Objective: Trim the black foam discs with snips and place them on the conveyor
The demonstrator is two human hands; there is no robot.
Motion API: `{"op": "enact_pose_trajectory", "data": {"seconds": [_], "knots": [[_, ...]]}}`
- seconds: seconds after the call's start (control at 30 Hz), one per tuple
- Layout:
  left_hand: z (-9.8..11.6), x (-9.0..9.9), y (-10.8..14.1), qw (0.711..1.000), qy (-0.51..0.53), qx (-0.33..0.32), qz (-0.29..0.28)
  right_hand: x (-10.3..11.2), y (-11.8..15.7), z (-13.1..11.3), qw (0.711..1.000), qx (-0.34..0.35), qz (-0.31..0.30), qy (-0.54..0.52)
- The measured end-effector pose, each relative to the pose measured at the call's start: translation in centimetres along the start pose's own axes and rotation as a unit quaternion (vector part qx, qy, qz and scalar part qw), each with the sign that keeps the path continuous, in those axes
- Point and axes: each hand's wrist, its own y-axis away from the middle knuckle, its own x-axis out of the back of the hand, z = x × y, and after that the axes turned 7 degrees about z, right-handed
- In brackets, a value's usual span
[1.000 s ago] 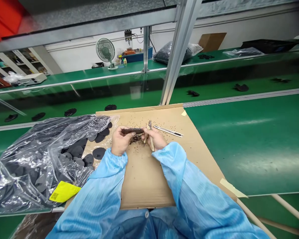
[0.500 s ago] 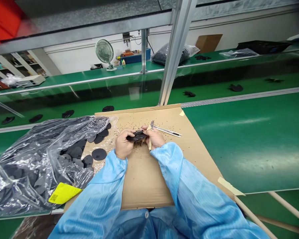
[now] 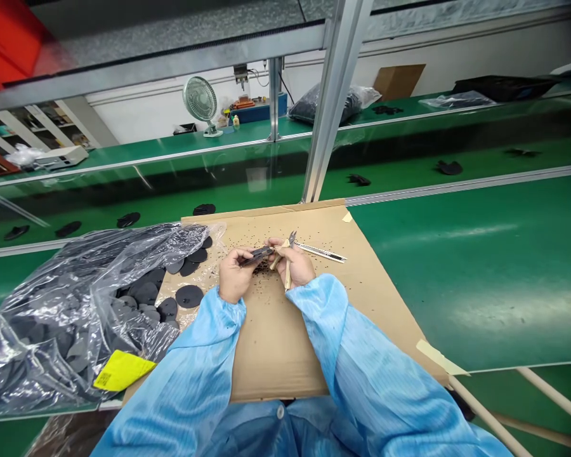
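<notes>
My left hand (image 3: 233,279) is closed on one end of a black plastic part (image 3: 261,252), held tilted above the cardboard. Nippers with pale handles (image 3: 288,277) sit in my right hand (image 3: 299,268), their jaws pointing up and away from the part. The right fingertips reach the part's other end; whether they grip it I cannot tell. Just beyond the right hand lies a utility knife (image 3: 321,253). Small black bits (image 3: 265,269) are scattered beneath and around both hands.
Cardboard (image 3: 280,355) covers the bench in front of me. At left, a clear plastic bag (image 3: 52,311) spills black discs (image 3: 189,296). Behind the cardboard stand a metal post (image 3: 332,108) and a green belt (image 3: 247,181) carrying several black parts.
The black part has turned in my hands, from showing a broad dark face to a narrower, slanted profile. The right fingers have shifted slightly; the nippers stay in that hand.
</notes>
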Motion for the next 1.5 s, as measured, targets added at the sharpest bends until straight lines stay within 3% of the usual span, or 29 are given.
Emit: {"op": "enact_pose_trajectory", "data": {"seconds": [0.1, 0.2, 0.3, 0.4, 0.5, 0.6, 0.7, 0.8, 0.87, 0.93, 1.1, 1.27, 1.33, 1.37, 1.5], "knots": [[0.2, -0.4, -0.3, 0.995, 0.011, 0.082, 0.05, 0.1, 0.1, -0.2, 0.995, 0.08, 0.051, 0.033], [0.3, -0.7, -1.4, 0.992, 0.013, 0.089, 0.091, 0.2, 0.1, -0.1, 0.982, 0.136, 0.11, 0.067], [0.0, -0.8, -4.2, 0.991, -0.054, 0.08, 0.094, 0.3, 0.1, 0.2, 0.971, 0.171, 0.133, 0.098], [-0.5, -1.1, -8.9, 0.971, -0.223, 0.066, 0.048, 0.4, 0.2, 0.6, 0.96, 0.201, 0.136, 0.14], [-1.0, -2.1, -14.3, 0.914, -0.404, 0.016, -0.016, 0.5, 0.3, 0.8, 0.956, 0.209, 0.131, 0.156], [-1.8, -4.1, -18.1, 0.875, -0.479, -0.02, -0.066, 0.5, 0.5, 0.7, 0.958, 0.207, 0.121, 0.16], [-2.7, -6.2, -19.1, 0.872, -0.473, -0.02, -0.125, 0.4, 0.6, 0.4, 0.961, 0.195, 0.103, 0.167], [-2.7, -6.7, -18.0, 0.877, -0.461, -0.013, -0.135, 0.3, 0.6, 0.4, 0.965, 0.172, 0.1, 0.169], [-1.7, -5.6, -16.7, 0.874, -0.464, -0.016, -0.145, 0.2, 0.4, 0.6, 0.967, 0.158, 0.101, 0.173], [-0.2, -3.4, -15.4, 0.866, -0.471, -0.012, -0.166, 0.3, 0.1, 0.9, 0.966, 0.157, 0.103, 0.18], [4.1, 5.1, -12.7, 0.844, -0.497, 0.03, -0.201, 0.7, -0.5, 1.9, 0.949, 0.211, 0.072, 0.223], [7.1, 13.2, -10.2, 0.743, -0.582, 0.101, -0.315, 0.8, -0.5, 2.3, 0.911, 0.262, 0.032, 0.317], [7.6, 15.1, -8.9, 0.716, -0.601, 0.114, -0.335, 0.7, -0.4, 2.2, 0.892, 0.281, 0.028, 0.353], [7.6, 15.7, -8.1, 0.717, -0.597, 0.119, -0.34, 0.6, -0.3, 2.2, 0.883, 0.289, 0.026, 0.369], [6.5, 16.2, -5.1, 0.752, -0.541, 0.087, -0.365, 0.6, -0.2, 2.0, 0.863, 0.31, 0.01, 0.4]]}}
